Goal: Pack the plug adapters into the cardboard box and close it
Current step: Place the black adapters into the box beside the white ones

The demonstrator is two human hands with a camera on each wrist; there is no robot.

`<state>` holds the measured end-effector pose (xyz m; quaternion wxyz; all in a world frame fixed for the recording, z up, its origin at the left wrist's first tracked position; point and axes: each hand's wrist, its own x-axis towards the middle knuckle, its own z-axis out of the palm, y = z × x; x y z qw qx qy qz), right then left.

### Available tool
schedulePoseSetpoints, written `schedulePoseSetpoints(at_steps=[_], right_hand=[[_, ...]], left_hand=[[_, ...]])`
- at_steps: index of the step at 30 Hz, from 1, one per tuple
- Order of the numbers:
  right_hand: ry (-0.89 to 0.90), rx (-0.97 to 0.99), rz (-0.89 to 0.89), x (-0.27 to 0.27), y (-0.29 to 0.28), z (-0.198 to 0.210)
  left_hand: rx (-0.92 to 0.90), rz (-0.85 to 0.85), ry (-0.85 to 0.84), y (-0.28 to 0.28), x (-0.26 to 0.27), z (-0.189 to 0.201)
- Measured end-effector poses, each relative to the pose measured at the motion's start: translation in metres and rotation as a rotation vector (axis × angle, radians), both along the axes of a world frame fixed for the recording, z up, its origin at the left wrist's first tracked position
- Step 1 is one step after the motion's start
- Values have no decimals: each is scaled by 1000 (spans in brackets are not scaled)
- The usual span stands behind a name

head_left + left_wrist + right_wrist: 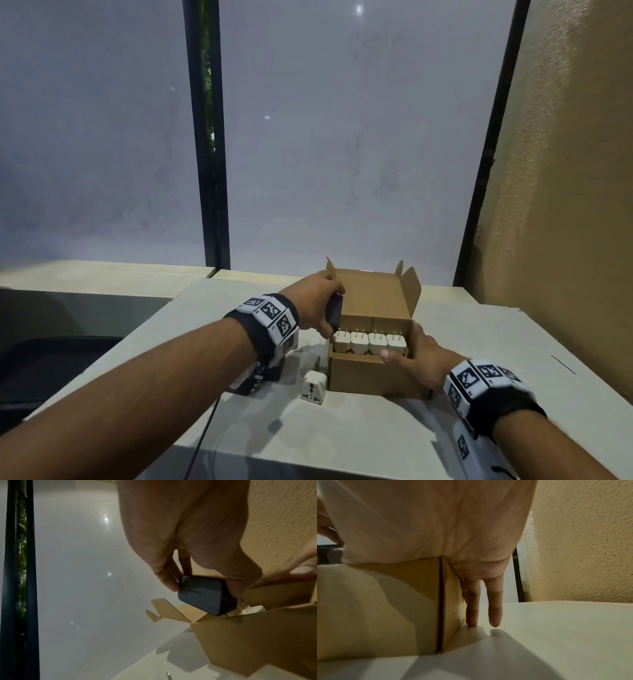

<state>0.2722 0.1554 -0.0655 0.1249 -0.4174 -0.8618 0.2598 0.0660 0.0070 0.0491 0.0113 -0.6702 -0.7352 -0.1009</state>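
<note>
An open cardboard box [375, 375] stands on the white table [496, 342], its lid flap [373, 294] raised at the back. A row of white plug adapters [370, 342] sits inside, prongs up. My left hand [317, 305] pinches a black adapter [334, 313] at the box's left rim; in the left wrist view the black adapter [204, 593] hangs just above the box [257, 635] opening. My right hand [416, 359] braces the box's right front corner, thumb over the rim. In the right wrist view its fingers [472, 608] lie straight down the box side [452, 601].
A white universal adapter [313, 387] lies on the table left of the box. Dark items [253, 378] and a black cable [205, 435] sit under my left wrist. A grey panel with black frames rises behind; a textured tan wall [565, 171] stands at the right.
</note>
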Motion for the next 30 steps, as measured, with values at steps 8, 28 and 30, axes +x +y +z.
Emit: schedulePoseSetpoints(at_steps=[8, 28, 30], right_hand=[[-40, 8, -21, 0, -4, 4], [-9, -18, -26, 2, -13, 10], [-4, -24, -21, 2, -11, 9]], left_hand=[[-75, -40, -19, 7, 19, -9], [-406, 139, 134, 28, 24, -30], [-416, 141, 148, 30, 25, -31]])
